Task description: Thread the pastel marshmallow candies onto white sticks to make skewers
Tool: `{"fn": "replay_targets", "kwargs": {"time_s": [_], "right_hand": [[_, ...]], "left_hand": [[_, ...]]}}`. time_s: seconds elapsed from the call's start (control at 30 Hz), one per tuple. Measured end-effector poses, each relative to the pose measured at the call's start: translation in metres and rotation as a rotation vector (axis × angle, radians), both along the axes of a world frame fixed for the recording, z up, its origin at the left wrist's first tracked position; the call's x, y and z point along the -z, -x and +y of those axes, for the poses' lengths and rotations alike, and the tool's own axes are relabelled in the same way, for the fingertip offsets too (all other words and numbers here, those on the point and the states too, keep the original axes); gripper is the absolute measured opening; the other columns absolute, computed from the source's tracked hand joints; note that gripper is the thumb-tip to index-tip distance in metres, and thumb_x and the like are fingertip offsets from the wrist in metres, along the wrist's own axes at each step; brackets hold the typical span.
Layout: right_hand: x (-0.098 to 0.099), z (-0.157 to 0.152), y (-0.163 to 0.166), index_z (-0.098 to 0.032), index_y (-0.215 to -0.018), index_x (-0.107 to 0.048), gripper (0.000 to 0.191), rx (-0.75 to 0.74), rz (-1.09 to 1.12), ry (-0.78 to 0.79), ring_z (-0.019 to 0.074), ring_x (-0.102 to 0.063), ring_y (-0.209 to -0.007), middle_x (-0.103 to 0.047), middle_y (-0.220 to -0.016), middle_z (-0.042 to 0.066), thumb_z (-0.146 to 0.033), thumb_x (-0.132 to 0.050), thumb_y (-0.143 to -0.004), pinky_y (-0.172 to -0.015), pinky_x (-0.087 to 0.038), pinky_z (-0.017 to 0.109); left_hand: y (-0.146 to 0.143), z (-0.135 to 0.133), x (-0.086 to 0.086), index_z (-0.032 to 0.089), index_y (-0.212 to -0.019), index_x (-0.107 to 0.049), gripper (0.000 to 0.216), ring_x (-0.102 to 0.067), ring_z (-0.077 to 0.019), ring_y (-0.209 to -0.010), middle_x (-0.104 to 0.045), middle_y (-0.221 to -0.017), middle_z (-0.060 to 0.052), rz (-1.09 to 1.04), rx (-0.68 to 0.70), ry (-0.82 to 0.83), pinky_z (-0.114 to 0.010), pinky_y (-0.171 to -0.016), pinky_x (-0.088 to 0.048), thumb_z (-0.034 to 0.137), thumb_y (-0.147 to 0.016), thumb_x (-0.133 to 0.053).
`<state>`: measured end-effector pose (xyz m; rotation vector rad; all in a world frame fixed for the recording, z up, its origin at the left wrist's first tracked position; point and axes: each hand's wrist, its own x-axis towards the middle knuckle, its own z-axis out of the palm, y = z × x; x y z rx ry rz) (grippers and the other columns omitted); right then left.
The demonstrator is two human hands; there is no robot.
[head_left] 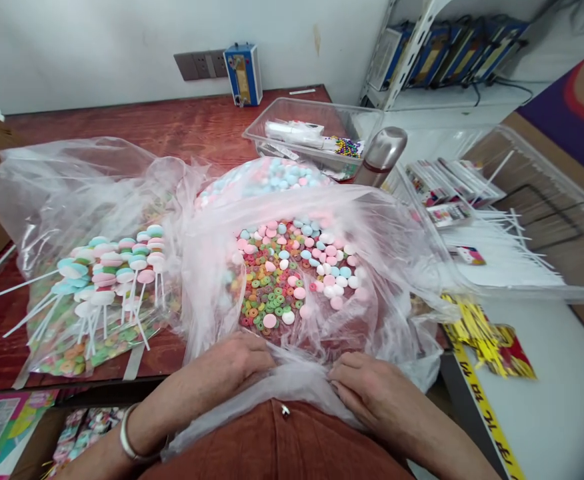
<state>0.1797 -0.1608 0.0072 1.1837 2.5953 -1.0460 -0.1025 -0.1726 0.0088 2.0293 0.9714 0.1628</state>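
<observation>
- Head view — the clear bag (372,220) is spread open on the desk (172,127), its near rim bunched against the person's lap.
- Left hand (232,370): knuckles up, fingers (259,353) curled down over the rim film and closed on a fold of it.
- Right hand (372,393): fingers (342,375) drawn together, the film pinched between them; nothing else is held.
- The candy (292,280) lies straight ahead of both hands, inside the bag and just beyond the gripped rim. The heap spreads wider than deep, with small coloured rings on the left and pastel discs on the right. The left hand is slightly nearer.
- Second bag (62,193), left of the first: finished stick candies (112,273), sticks pointing toward the near-left.
- Behind: a further heap of pastel discs (272,177) under film, then a clear tub (322,113) holding packets and beads, with a steel flask (385,157) beside it.
- Right: a clear tray (547,200) with loose white sticks (497,247) and printed packets.
</observation>
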Motion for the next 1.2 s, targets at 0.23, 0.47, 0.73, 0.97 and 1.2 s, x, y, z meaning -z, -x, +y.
{"fn": "replay_targets", "kwargs": {"time_s": [0.23,0.47,0.73,0.97,1.2], "right_hand": [[-0.005,0.001,0.002,-0.021,-0.093,-0.069,0.022,0.074,0.042,-0.028,0.0157,-0.065,-0.076,-0.067,-0.086,0.001,-0.013,-0.049,-0.094,-0.066,-0.040,0.026],[0.009,0.022,0.061,-0.021,-0.088,-0.066,0.009,-0.021,0.001,-0.142,0.0203,-0.064,-0.084,-0.070,-0.090,0.003,-0.025,-0.058,-0.091,-0.068,-0.041,0.028],[0.026,0.029,0.075,-0.020,-0.097,-0.063,0.027,-0.006,-0.125,-0.294,0.0241,-0.064,-0.088,-0.069,-0.098,0.009,-0.002,-0.045,-0.088,-0.068,-0.040,0.030],[0.019,0.078,0.042,-0.019,-0.116,-0.062,0.032,0.218,-0.002,-0.235,0.0226,-0.070,-0.089,-0.074,-0.098,0.009,-0.022,-0.035,-0.101,-0.071,-0.045,0.028],[0.014,0.069,0.049,-0.021,-0.085,-0.065,0.043,0.338,0.386,-0.010,0.0165,-0.059,-0.059,-0.061,-0.061,-0.002,-0.038,-0.031,-0.103,-0.059,-0.045,0.025]], "left_hand": [[-0.004,-0.009,-0.013,0.021,-0.088,-0.070,0.024,-0.058,-0.0168,-0.079,-0.066,-0.085,-0.003,0.035,-0.005,-0.074,-0.030,-0.077,-0.040,0.032,-0.097,-0.050],[-0.002,-0.016,-0.033,0.021,-0.093,-0.067,0.022,-0.059,-0.0178,-0.090,-0.067,-0.095,-0.004,0.098,-0.028,-0.062,-0.032,-0.084,-0.038,0.027,-0.100,-0.047],[0.003,-0.015,-0.034,0.019,-0.074,-0.061,0.029,-0.056,-0.0151,-0.071,-0.062,-0.076,-0.001,0.052,-0.065,-0.018,-0.028,-0.067,-0.035,0.025,-0.099,-0.047],[0.000,0.016,0.045,0.019,-0.092,-0.069,0.018,-0.062,-0.0205,-0.079,-0.068,-0.086,-0.005,0.176,-0.342,-0.158,-0.028,-0.073,-0.044,0.018,-0.091,-0.051],[-0.007,0.049,-0.001,0.021,-0.106,-0.072,0.024,-0.064,-0.0194,-0.091,-0.072,-0.098,-0.006,-0.297,-0.645,-0.012,-0.029,-0.082,-0.047,0.029,-0.092,-0.054]]}}
